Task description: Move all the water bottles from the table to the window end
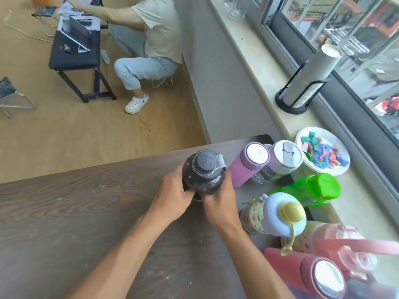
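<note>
Head view showed your left hand (172,196) and right hand (220,200) both closed around the lower body of the dark bottle (203,171), one on each side, with the fingers wrapped to its front. Your hands hid the bottle's base, so whether it rested on the wooden table (86,212) or was lifted could not be told. Its grey cap and clear flip lid stood free above your knuckles.

Just right of your right hand stood the pink bottle (248,165), then a clear bottle with a white lid (282,160), crowded near the table's window end. Nearer you were the green bottle (311,188), tilted, and the bottle with the pale blue lid (278,214). A red bottle (311,272) was cut off by the lower frame edge, and a blurred pink one (336,244) behind it was hard to make out. On the sill beyond lay a plate of coloured scraps (323,152).
</note>
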